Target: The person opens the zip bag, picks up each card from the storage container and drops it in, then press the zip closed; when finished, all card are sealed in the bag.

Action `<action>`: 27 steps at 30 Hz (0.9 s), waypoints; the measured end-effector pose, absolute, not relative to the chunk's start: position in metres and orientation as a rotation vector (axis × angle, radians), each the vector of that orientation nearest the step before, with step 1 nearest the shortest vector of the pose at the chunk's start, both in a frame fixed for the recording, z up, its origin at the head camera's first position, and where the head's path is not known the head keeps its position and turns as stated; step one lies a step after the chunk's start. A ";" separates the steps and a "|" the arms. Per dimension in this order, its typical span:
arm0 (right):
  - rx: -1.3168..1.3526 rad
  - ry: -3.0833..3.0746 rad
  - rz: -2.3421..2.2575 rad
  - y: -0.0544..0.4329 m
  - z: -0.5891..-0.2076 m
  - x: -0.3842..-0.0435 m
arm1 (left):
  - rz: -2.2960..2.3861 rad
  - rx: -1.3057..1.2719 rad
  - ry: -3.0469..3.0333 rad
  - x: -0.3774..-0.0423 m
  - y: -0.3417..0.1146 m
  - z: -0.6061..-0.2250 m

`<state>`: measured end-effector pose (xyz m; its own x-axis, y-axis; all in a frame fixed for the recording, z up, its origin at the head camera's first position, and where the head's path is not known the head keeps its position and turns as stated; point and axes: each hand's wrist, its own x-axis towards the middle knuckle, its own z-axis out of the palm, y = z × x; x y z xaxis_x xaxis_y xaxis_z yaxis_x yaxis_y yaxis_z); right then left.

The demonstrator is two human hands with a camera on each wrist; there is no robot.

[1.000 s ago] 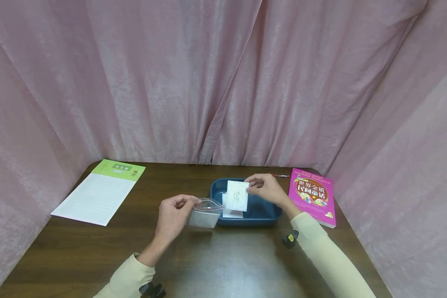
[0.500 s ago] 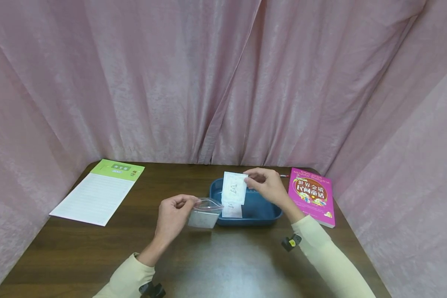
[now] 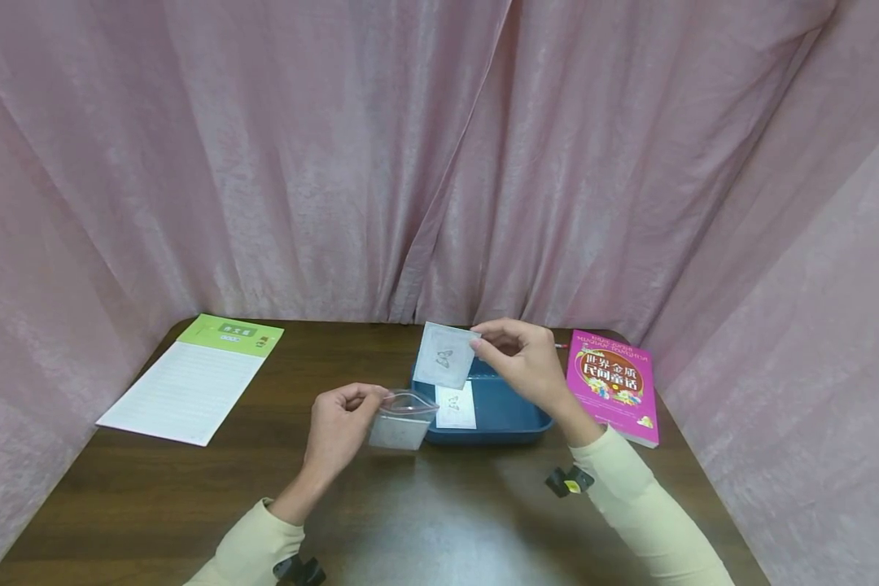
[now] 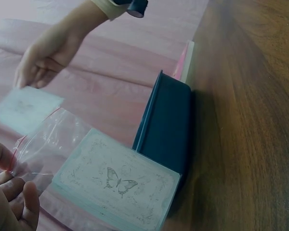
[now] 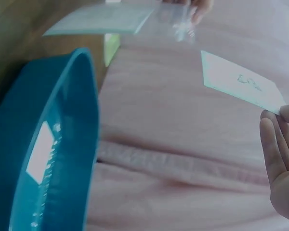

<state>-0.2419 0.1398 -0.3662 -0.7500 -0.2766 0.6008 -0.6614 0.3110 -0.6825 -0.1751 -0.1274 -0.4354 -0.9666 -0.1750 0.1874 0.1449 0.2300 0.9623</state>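
While my left hand (image 3: 342, 423) pinches the clear zip bag (image 3: 403, 425) at its rim, mouth parted, my right hand (image 3: 527, 362) holds a white butterfly-printed card (image 3: 443, 356) near one corner, between thumb and fingers. Bag: raised, beside the tray's near left corner, card stack (image 4: 116, 180) inside. Held card: aloft, above the blue tray (image 3: 513, 407). Second card (image 3: 456, 405): in the tray, left end; flat or leaning, I cannot tell.

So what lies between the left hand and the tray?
In the head view, the bag, pinched by the left hand; its right edge overlaps the tray there.
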 end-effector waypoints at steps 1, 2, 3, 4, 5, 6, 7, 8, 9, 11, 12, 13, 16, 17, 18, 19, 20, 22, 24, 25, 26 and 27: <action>0.839 -2.196 1.427 0.139 -0.364 -0.240 | -1.802 0.028 -2.250 -0.175 -0.127 -0.436; 0.842 -2.184 1.430 0.137 -0.361 -0.238 | -1.799 0.027 -2.251 -0.176 -0.127 -0.436; 0.846 -2.176 1.434 0.136 -0.359 -0.235 | -1.796 0.025 -2.252 -0.176 -0.127 -0.436; 0.848 -2.170 1.441 0.135 -0.357 -0.233 | -1.796 0.025 -2.251 -0.176 -0.127 -0.436; 0.851 -2.166 1.445 0.134 -0.356 -0.231 | -1.793 0.025 -2.252 -0.177 -0.127 -0.436; 0.862 -2.155 1.450 0.134 -0.358 -0.232 | -1.792 0.024 -2.252 -0.177 -0.127 -0.436; 0.864 -2.152 1.457 0.132 -0.358 -0.230 | -1.790 0.024 -2.252 -0.177 -0.127 -0.436; 0.865 -2.151 1.461 0.130 -0.357 -0.228 | -1.789 0.023 -2.250 -0.177 -0.126 -0.436; 0.868 -2.149 1.465 0.129 -0.358 -0.227 | -1.789 0.022 -2.247 -0.177 -0.126 -0.436; 0.872 -2.148 1.471 0.125 -0.358 -0.224 | -1.787 0.018 -2.245 -0.178 -0.126 -0.436; 0.873 -2.151 1.473 0.123 -0.359 -0.223 | -1.787 0.016 -2.244 -0.178 -0.126 -0.436; 0.871 -2.154 1.475 0.122 -0.359 -0.222 | -1.785 0.015 -2.244 -0.178 -0.126 -0.436; 0.870 -2.157 1.485 0.119 -0.361 -0.221 | -1.781 0.016 -2.250 -0.178 -0.126 -0.436; 0.868 -2.160 1.493 0.118 -0.362 -0.221 | -1.782 0.017 -2.252 -0.178 -0.126 -0.436; 0.869 -2.163 1.503 0.118 -0.363 -0.220 | -1.783 0.018 -2.254 -0.178 -0.126 -0.436; 0.872 -2.162 1.514 0.118 -0.364 -0.220 | -1.784 0.020 -2.256 -0.178 -0.126 -0.436; 0.880 -2.160 1.522 0.118 -0.365 -0.221 | -1.786 0.022 -2.257 -0.178 -0.126 -0.436; 0.899 -2.151 1.535 0.118 -0.367 -0.221 | -1.783 0.028 -2.260 -0.178 -0.126 -0.436; 0.922 -2.134 1.543 0.118 -0.370 -0.221 | -1.779 0.037 -2.261 -0.178 -0.126 -0.436; 0.931 -2.125 1.545 0.118 -0.371 -0.222 | -1.776 0.042 -2.261 -0.179 -0.126 -0.436; 0.938 -2.119 1.545 0.118 -0.372 -0.222 | -1.773 0.049 -2.260 -0.179 -0.126 -0.436; 0.938 -2.118 1.547 0.118 -0.374 -0.222 | -1.772 0.056 -2.260 -0.179 -0.126 -0.436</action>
